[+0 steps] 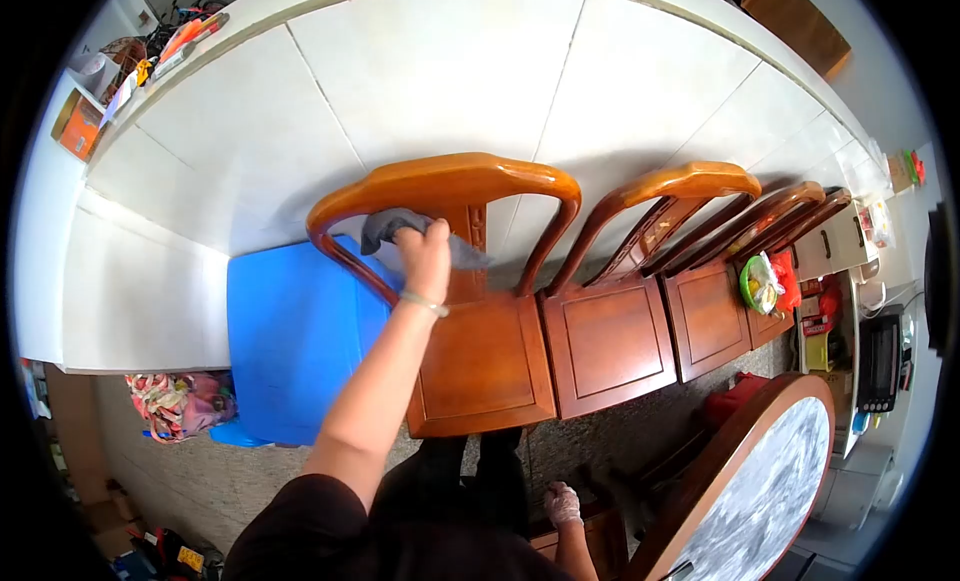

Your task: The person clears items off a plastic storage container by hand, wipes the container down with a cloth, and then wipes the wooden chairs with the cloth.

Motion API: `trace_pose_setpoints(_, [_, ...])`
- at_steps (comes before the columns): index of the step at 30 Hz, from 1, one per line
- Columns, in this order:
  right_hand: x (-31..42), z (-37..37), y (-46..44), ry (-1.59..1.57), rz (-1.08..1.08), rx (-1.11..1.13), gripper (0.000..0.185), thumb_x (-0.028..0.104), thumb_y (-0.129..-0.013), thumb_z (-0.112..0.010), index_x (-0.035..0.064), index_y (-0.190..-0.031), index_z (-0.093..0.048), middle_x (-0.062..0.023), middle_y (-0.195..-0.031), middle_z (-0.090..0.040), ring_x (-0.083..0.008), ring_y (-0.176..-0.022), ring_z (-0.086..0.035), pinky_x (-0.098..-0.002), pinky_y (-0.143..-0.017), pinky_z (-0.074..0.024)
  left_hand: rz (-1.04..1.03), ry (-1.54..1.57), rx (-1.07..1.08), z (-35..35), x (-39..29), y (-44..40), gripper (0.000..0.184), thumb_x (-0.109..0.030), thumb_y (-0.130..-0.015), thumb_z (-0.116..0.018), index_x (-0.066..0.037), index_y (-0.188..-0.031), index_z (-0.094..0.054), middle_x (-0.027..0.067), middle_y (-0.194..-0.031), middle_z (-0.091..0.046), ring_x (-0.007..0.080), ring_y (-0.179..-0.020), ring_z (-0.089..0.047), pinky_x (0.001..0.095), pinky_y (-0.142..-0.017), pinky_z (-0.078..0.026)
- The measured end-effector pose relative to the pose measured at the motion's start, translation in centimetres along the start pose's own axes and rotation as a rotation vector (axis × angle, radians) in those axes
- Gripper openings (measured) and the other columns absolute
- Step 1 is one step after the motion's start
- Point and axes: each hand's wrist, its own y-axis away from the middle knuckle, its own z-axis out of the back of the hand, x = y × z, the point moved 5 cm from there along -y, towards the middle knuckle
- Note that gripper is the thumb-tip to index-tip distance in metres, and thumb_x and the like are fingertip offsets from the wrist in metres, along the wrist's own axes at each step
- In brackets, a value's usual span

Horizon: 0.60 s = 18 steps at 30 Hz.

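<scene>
My left hand [425, 256], with a light band around the wrist, is closed on a grey cloth [383, 227]. It presses the cloth against the backrest of the nearest wooden chair [450, 179], beside the central slat. The cloth's right end is blurred across the slat. Low in view, my right hand [563, 504] is by my side, its fingers curled and a whitish covering or wet film over it. Whether anything is inside those fingers is hidden. Below it is a brown wooden surface [600, 536].
More wooden chairs [610, 341] line the tiled wall to the right; a far seat bears a green bowl [748, 284] and red bag [785, 279]. A blue plastic surface [290, 331] adjoins the nearest chair. A round marble-patterned table [765, 491] stands at lower right.
</scene>
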Motion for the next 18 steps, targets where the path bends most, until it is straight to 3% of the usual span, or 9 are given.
trace_pose_setpoints(2, [0.4,-0.4,0.2,0.001,-0.023,0.021,0.031,0.022,-0.085,-0.054,0.0056,-0.110,-0.063,-0.0208,-0.103,-0.066,-0.0377,-0.100,-0.061,-0.0414,-0.088,-0.0493,-0.135,-0.393,-0.002,-1.0,1.6,0.0,0.047,-0.022,-0.086,-0.056,0.024,-0.097,-0.047,0.0414,-0.104,-0.050,0.0463,-0.101,-0.049,0.0481,-0.091,-0.036])
trace_pose_setpoints(6, [1.9,0.0,0.7,-0.004,0.012,0.046,0.031,0.022,-0.086,-0.055,0.0046,-0.111,-0.062,-0.0209,-0.101,-0.066,-0.0366,-0.100,-0.062,-0.0407,-0.086,-0.0498,0.110,-0.319,-0.074,-0.5,11.4,-0.4,0.036,-0.014,-0.085,-0.056,0.018,-0.100,-0.053,0.0335,-0.106,-0.055,0.0406,-0.097,-0.054,0.0468,-0.088,-0.040])
trace_pose_setpoints(9, [-0.5,-2.3,-0.2,-0.087,-0.035,0.097,0.031,0.022,-0.084,-0.056,0.0036,-0.108,-0.063,-0.0212,-0.096,-0.067,-0.0349,-0.096,-0.064,-0.0395,-0.083,-0.0506,0.435,-0.221,-0.033,1.0,16.5,-1.1,0.023,-0.008,-0.083,-0.054,0.010,-0.097,-0.055,0.0199,-0.093,-0.060,0.0305,-0.081,-0.059,0.0425,-0.076,-0.047])
trace_pose_setpoints(11, [-0.5,-1.8,0.3,-0.068,0.008,0.053,0.030,0.022,-0.083,-0.057,0.0029,-0.106,-0.064,-0.0211,-0.093,-0.067,-0.0338,-0.092,-0.065,-0.0390,-0.081,-0.0513,0.603,0.329,-0.052,2.8,18.4,-1.6,0.017,-0.003,-0.081,-0.054,0.006,-0.096,-0.054,0.0163,-0.103,-0.058,0.0267,-0.091,-0.061,0.0391,-0.076,-0.050])
trace_pose_setpoints(12, [-0.8,-1.8,0.3,-0.083,0.020,0.040,0.030,0.022,-0.083,-0.057,0.0030,-0.106,-0.064,-0.0210,-0.093,-0.067,-0.0334,-0.091,-0.066,-0.0389,-0.081,-0.0514,0.511,0.352,-0.027,4.6,17.6,-1.6,0.010,0.002,-0.079,-0.052,0.000,-0.089,-0.053,0.0088,-0.091,-0.059,0.0226,-0.078,-0.061,0.0360,-0.064,-0.051])
trace_pose_setpoints(14, [-2.7,-3.1,-0.5,-0.149,-0.001,0.049,0.030,0.022,-0.084,-0.056,0.0029,-0.106,-0.063,-0.0207,-0.094,-0.068,-0.0324,-0.091,-0.066,-0.0392,-0.081,-0.0514,0.150,0.233,-0.123,8.6,14.4,-0.8,0.035,0.005,-0.076,-0.046,0.002,-0.110,-0.054,0.0090,-0.106,-0.060,0.0205,-0.093,-0.059,0.0349,-0.085,-0.048])
trace_pose_setpoints(15, [-2.2,-2.7,-0.4,-0.149,0.002,0.053,0.030,0.022,-0.084,-0.056,0.0029,-0.106,-0.063,-0.0207,-0.094,-0.068,-0.0324,-0.091,-0.066,-0.0392,-0.081,-0.0514,0.124,0.084,-0.240,10.3,10.8,0.7,0.050,0.008,-0.075,-0.042,0.000,-0.124,-0.049,0.0095,-0.116,-0.057,0.0186,-0.104,-0.055,0.0334,-0.096,-0.042])
trace_pose_setpoints(16, [-1.6,-1.9,-0.1,-0.082,-0.010,0.059,0.030,0.022,-0.085,-0.055,0.0027,-0.105,-0.064,-0.0203,-0.094,-0.068,-0.0323,-0.091,-0.066,-0.0394,-0.081,-0.0514,-0.151,0.072,-0.204,12.0,8.5,1.1,0.056,0.011,-0.074,-0.039,-0.001,-0.128,-0.046,0.0090,-0.121,-0.054,0.0193,-0.109,-0.052,0.0342,-0.099,-0.040])
trace_pose_setpoints(18, [-1.0,-1.4,-0.4,-0.015,-0.028,0.070,0.029,0.023,-0.085,-0.055,0.0025,-0.104,-0.064,-0.0199,-0.095,-0.068,-0.0321,-0.092,-0.066,-0.0396,-0.081,-0.0514,-0.325,-0.087,-0.206,15.2,5.2,1.5,0.046,0.005,-0.083,-0.053,0.000,-0.127,-0.045,0.0069,-0.120,-0.053,0.0196,-0.112,-0.050,0.0341,-0.101,-0.038])
